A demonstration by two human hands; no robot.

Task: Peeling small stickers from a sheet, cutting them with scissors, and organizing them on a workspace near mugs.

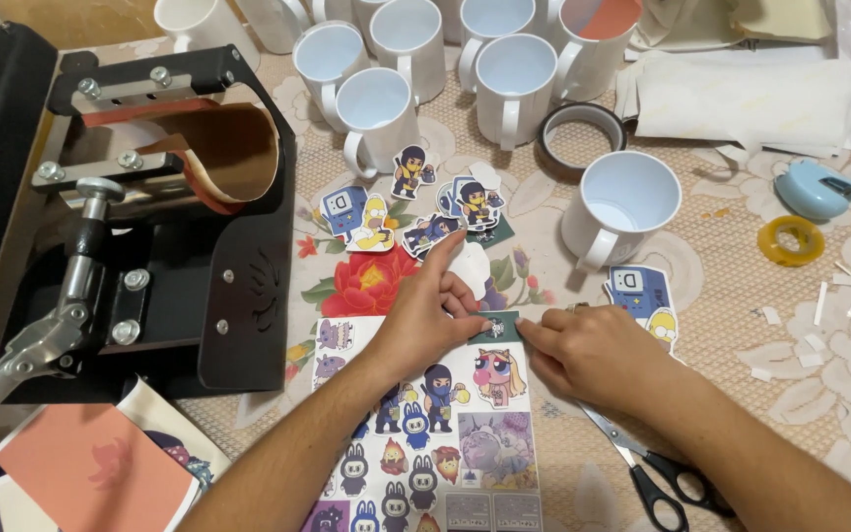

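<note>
On the floral tabletop [741, 296], our left hand [425, 315] and right hand [593, 355] pinch a small dark cutout [500, 326] with closed fingers [534, 333] above the sticker sheet [425, 433].

Home craft workshop for printing mugs: mug heat press [149, 197], blank white mugs [509, 69], cartoon print sheet [425, 433], scissors [657, 473] (all on a floral-clothed table [790, 325]).
</note>
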